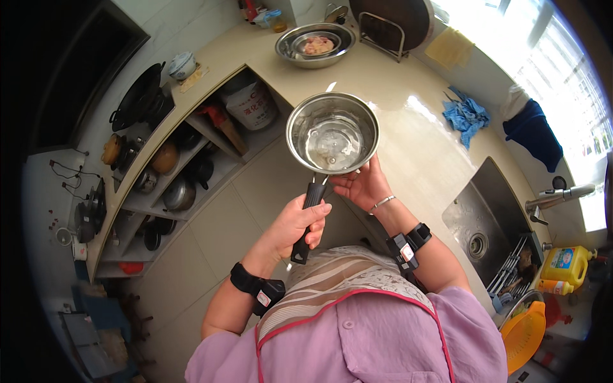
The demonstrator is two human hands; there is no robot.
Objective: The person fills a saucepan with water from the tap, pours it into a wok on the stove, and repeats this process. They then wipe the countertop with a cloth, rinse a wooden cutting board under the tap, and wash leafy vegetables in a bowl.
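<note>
A small stainless steel saucepan (333,131) with a black handle is held up in front of me, its opening turned toward me. Clear liquid, seemingly water, covers its bottom. My left hand (297,223) is wrapped round the black handle. Beneath the pan's right rim, my right hand (365,185) reaches under with its palm up and fingers spread. The pan hides part of those fingertips, so I cannot tell whether they touch its underside.
Ahead runs a beige counter (408,153) with a metal bowl (317,62) nesting a smaller bowl of pale pinkish food. A crumpled blue cloth (466,117) lies farther right, near the sink (469,220) and faucet (560,195). Open shelves (191,153) on the left hold pots.
</note>
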